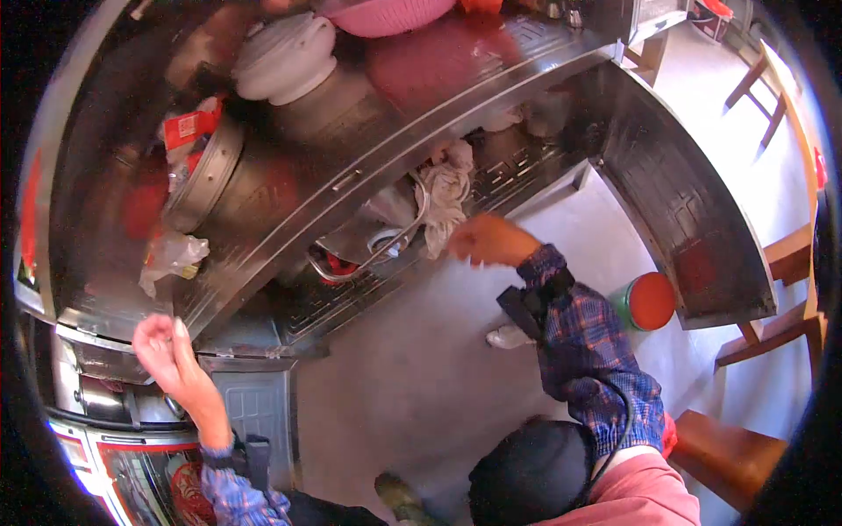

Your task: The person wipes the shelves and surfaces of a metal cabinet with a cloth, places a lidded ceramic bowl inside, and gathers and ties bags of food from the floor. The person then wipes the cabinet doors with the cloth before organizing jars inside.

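My left hand [171,359] is raised at the front edge of the metal counter [342,105], its thumb apart from loosely bent fingers and nothing visible in it. A crumpled clear plastic bag [175,256] lies on the counter just above that hand. My right hand [494,241] hangs in front of the open lower cabinet, beside a whitish rag [448,188]. Blur hides how its fingers are set, and I cannot tell whether it touches the rag. Left of the rag, a metal pot [390,206] and a container with something red [336,266] stand on the slotted shelf [517,171].
A white lidded pot [285,60], a pink basin [386,13] and a round metal pan [206,175] stand on the counter. The cabinet door [680,193] juts out at right. Beside it are a red-topped green tin [651,302] and a wooden stool [728,456].
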{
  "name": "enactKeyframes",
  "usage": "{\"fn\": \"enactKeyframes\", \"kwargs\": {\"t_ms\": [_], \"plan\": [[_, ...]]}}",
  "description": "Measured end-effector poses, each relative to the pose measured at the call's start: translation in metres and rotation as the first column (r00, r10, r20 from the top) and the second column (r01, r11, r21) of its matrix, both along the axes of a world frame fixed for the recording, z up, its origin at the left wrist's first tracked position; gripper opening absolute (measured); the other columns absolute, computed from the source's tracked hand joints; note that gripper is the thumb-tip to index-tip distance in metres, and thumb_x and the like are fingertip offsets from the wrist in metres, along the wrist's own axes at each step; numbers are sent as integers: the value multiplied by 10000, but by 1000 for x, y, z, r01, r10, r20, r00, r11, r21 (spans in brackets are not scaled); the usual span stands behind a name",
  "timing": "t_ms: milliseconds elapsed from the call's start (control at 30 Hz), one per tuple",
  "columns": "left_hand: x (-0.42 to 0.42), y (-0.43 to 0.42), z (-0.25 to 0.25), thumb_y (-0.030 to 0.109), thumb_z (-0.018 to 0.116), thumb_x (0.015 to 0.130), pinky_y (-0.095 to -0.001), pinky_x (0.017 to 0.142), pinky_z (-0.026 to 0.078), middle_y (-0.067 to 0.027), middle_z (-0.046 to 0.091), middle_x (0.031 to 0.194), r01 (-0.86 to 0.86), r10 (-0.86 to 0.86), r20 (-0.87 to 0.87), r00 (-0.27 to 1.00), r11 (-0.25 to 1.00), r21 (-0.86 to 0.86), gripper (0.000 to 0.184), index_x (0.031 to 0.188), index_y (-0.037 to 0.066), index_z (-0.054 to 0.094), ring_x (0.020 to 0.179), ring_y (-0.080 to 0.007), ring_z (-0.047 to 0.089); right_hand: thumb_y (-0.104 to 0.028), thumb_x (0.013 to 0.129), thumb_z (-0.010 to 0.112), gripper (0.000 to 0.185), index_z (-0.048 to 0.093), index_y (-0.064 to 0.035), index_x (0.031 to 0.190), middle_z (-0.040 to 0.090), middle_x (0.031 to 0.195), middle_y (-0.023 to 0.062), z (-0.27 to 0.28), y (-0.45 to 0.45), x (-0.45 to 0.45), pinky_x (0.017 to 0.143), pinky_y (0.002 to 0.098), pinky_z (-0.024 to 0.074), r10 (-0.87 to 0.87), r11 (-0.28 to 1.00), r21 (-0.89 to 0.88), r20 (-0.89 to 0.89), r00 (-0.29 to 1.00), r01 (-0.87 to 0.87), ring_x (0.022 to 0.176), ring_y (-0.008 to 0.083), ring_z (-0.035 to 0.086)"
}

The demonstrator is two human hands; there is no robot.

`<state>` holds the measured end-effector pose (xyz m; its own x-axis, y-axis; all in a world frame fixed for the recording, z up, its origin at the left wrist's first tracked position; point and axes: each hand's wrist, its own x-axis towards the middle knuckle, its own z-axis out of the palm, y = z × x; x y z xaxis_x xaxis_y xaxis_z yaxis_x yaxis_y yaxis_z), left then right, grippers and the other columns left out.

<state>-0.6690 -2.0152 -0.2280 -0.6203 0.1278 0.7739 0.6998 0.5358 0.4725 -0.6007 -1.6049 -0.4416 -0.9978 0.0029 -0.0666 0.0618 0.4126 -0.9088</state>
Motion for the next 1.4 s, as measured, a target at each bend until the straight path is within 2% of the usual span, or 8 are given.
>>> {"fn": "enactKeyframes", "kwargs": {"t_ms": [200, 633, 800, 933, 1167, 1267, 1333, 1400], "plan": [[59, 77, -53, 10, 663, 864, -236, 729, 480, -29, 622, 936, 453, -247, 603, 759, 865, -216, 252, 1103, 36, 587, 825, -107, 601, -251, 746, 714, 533, 566, -72, 1225, 504, 1348, 169, -31, -14, -44, 958, 461, 448, -481, 540, 420, -557, 677, 729, 1184, 379, 508], [-18, 105, -107, 134, 614, 944, -219, 649, 507, -38, 642, 937, 368, -317, 770, 553, 923, 116, 201, 1110, 28, 574, 837, -101, 623, -78, 629, 728, 546, 612, -63, 1162, 514, 1347, 152, -60, 56, -45, 1024, 452, 396, -444, 767, 225, -491, 750, 601, 1209, 365, 494], [-18, 105, -113, 143, 607, 948, -220, 654, 506, -47, 653, 941, 354, -303, 792, 529, 928, 119, 195, 1103, 30, 575, 836, -104, 626, -153, 651, 781, 531, 616, -85, 1151, 607, 1123, 167, -42, 71, -10, 999, 444, 401, -465, 573, 440, -521, 716, 691, 1136, 334, 526], [-17, 107, -117, 150, 598, 955, -221, 649, 501, -47, 656, 936, 379, -316, 798, 514, 918, 119, 189, 1101, 32, 578, 832, -107, 626, -224, 740, 701, 395, 644, -19, 1073, 668, 1032, 163, -52, 92, -13, 886, 433, 489, -562, 825, -108, -270, 782, 555, 986, 353, 619], [-16, 107, -118, 152, 591, 958, -223, 636, 496, -53, 657, 923, 400, -306, 807, 506, 912, 95, 175, 1084, 31, 586, 823, -111, 627, -154, 780, 673, 386, 616, -33, 1142, 666, 1085, 170, -57, 93, -21, 849, 400, 518, -842, 473, -614, -106, 528, 631, 1005, 330, 637], [-18, 102, -120, 126, 584, 962, -223, 652, 500, -34, 655, 907, 386, -297, 811, 504, 918, 96, 137, 1060, 30, 589, 817, -97, 628, -215, 756, 735, 508, 575, -52, 1210, 616, 1176, 181, -52, 89, -25, 882, 420, 497, -864, 501, -546, -354, 357, 672, 1091, 331, 593], [-21, 99, -123, 124, 586, 960, -223, 648, 500, -32, 653, 897, 368, -293, 818, 496, 924, 108, 137, 1060, 31, 589, 810, -95, 625, -303, 700, 797, 638, 553, -83, 1247, 549, 1269, 189, -44, 81, -31, 912, 428, 474, -611, 557, 323, -466, 640, 765, 1169, 343, 532], [-23, 99, -126, 121, 589, 957, -223, 643, 499, -29, 652, 888, 349, -288, 822, 491, 930, 117, 136, 1060, 32, 589, 802, -92, 622, -450, 636, 818, 796, 532, -120, 1301, 511, 1323, 189, -36, 60, -32, 936, 476, 444, -565, 514, 457, -457, 687, 726, 1206, 380, 491]]}}
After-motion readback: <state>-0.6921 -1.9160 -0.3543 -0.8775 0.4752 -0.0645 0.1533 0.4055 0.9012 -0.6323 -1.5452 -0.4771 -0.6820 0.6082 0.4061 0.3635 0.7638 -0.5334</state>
